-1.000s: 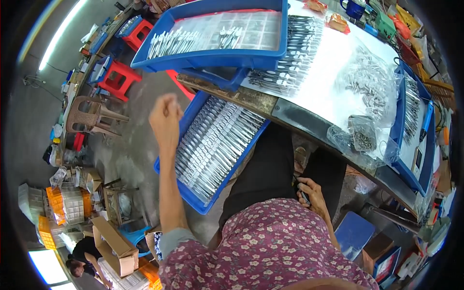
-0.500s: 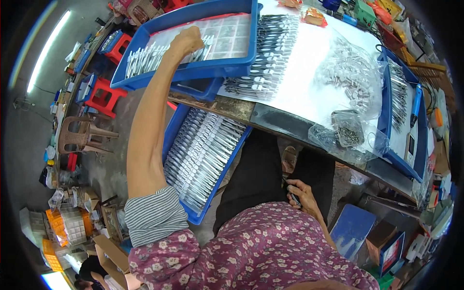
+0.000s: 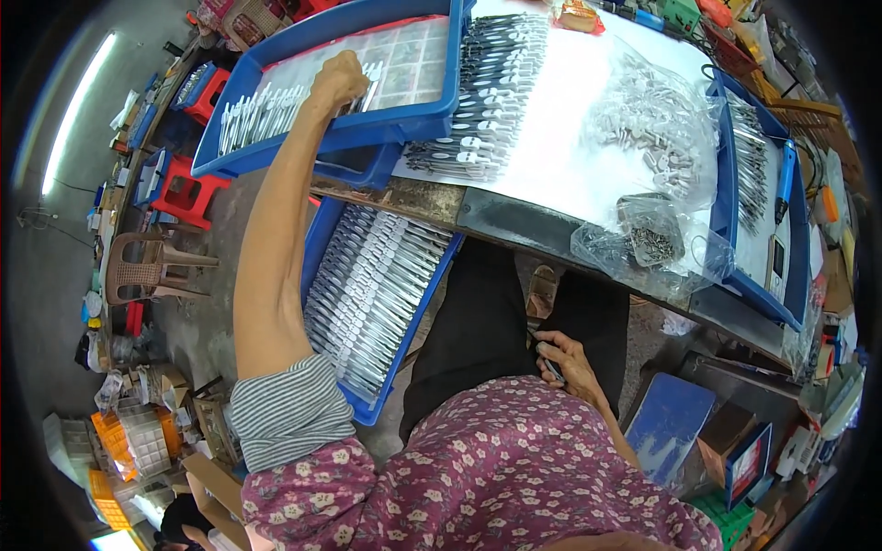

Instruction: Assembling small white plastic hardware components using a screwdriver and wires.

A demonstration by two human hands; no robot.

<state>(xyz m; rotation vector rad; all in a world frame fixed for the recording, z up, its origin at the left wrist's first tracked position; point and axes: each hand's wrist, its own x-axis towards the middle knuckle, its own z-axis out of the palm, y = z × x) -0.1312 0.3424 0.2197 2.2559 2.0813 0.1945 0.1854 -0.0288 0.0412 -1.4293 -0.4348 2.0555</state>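
Note:
My left hand (image 3: 340,83) reaches into a blue tray (image 3: 404,119) at the upper left. Its fingers are curled down at the right end of a row of slender metal tools (image 3: 262,115) with white tags. What it pinches is hidden beneath the hand, though tool ends show beside the fingers. The tools lean side by side on a pale divided sheet (image 3: 413,64) of clear compartments. Low in front of my lap, my right hand (image 3: 571,360) is closed around a small dark grey tool (image 3: 553,369), mostly covered by the fingers.
On the white-covered table lie stacked metal tools (image 3: 491,92), a clear bag of small parts (image 3: 652,138) and a box of tiny metal pieces (image 3: 654,241). Another blue tray (image 3: 726,184) stands at right. Below the table edge, a blue tray (image 3: 372,409) holds several tool rows.
The whole view has shifted slightly, so the table and trays sit a little further left. My left hand stays at the same row; my right hand keeps its grip.

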